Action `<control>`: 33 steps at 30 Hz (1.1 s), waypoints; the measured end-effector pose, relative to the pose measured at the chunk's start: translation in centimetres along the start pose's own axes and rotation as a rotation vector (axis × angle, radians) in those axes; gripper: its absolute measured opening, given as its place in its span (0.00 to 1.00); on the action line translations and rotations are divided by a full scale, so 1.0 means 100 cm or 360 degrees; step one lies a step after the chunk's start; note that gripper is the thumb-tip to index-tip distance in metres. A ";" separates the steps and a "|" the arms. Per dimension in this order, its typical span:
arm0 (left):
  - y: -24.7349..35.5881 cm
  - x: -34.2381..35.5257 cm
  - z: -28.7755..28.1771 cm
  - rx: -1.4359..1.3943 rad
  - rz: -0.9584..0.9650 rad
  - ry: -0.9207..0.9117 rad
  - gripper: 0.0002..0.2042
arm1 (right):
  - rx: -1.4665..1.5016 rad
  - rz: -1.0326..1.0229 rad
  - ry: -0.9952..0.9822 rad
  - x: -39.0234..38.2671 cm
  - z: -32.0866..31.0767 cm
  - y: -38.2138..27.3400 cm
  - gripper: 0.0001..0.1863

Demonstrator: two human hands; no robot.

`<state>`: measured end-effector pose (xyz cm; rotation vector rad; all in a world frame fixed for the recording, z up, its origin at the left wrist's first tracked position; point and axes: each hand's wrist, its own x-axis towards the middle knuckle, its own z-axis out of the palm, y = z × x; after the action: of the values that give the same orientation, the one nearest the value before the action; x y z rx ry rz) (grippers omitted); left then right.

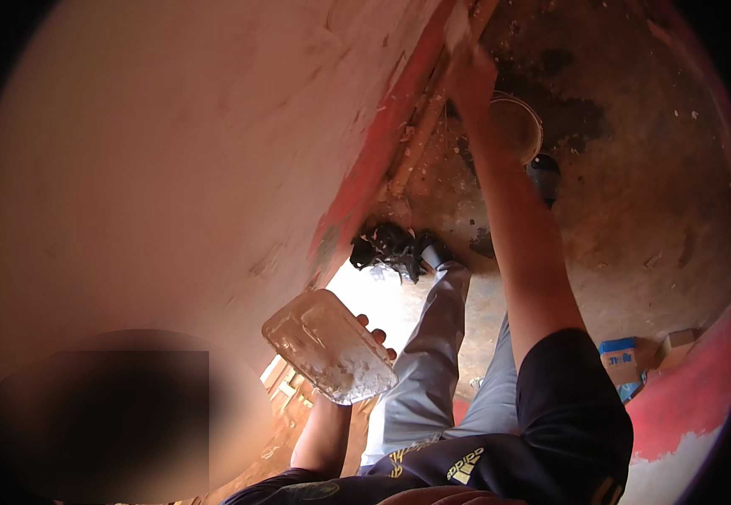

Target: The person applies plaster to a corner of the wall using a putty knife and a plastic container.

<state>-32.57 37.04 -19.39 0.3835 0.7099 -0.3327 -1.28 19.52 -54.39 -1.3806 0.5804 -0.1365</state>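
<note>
My left hand (378, 335) holds up a shallow rectangular tub (319, 332) from beneath, its fingertips showing along the right edge. White paste-like residue is smeared over the lower part of the tub. Far ahead, my right hand (472, 74) reaches along the wall (214, 168) at the top, its fingers closed and smeared by motion. Something pale (458, 29) shows just beyond its fingers, too blurred to name.
A round bucket (539, 126) stands on the stained floor (635, 210) beside my right forearm. Crumpled black plastic (389, 246) lies by my foot against the wall base. Small boxes (620, 358) sit at right near a red-and-white wall (685, 404). A dark blur covers the lower left.
</note>
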 end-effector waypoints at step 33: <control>0.000 0.012 0.001 -0.0137 -0.0010 -0.0145 0.34 | -0.0810 0.0509 -0.1166 -0.114 -0.002 -0.036 0.22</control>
<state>-31.65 36.85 -20.18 0.2830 0.6343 -0.3223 -10.19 23.38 -47.46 -1.6656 0.2056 0.7958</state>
